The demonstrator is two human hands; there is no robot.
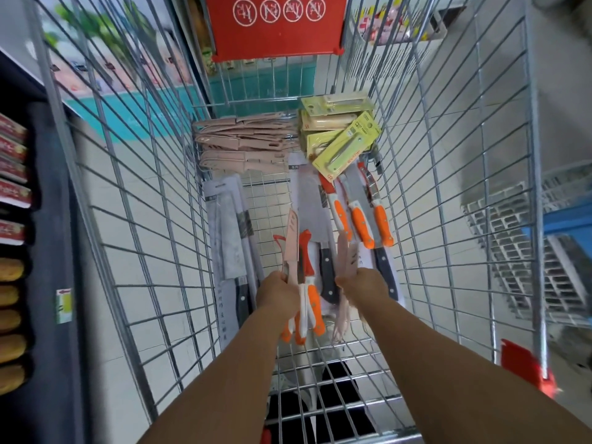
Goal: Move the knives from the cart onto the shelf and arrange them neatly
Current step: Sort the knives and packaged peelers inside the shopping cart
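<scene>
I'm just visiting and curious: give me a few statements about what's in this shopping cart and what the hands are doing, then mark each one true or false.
1. The left hand grips a bundle of orange-handled knives. True.
2. The right hand is empty. False: it holds pink sheathed knives.
3. Yellow-green carded packs lie at the cart's far right corner. True.
4. The stack of pink knives sits on a shelf. False: it lies in the cart.
5. Three orange-handled knives lie on the cart floor. True.
</scene>
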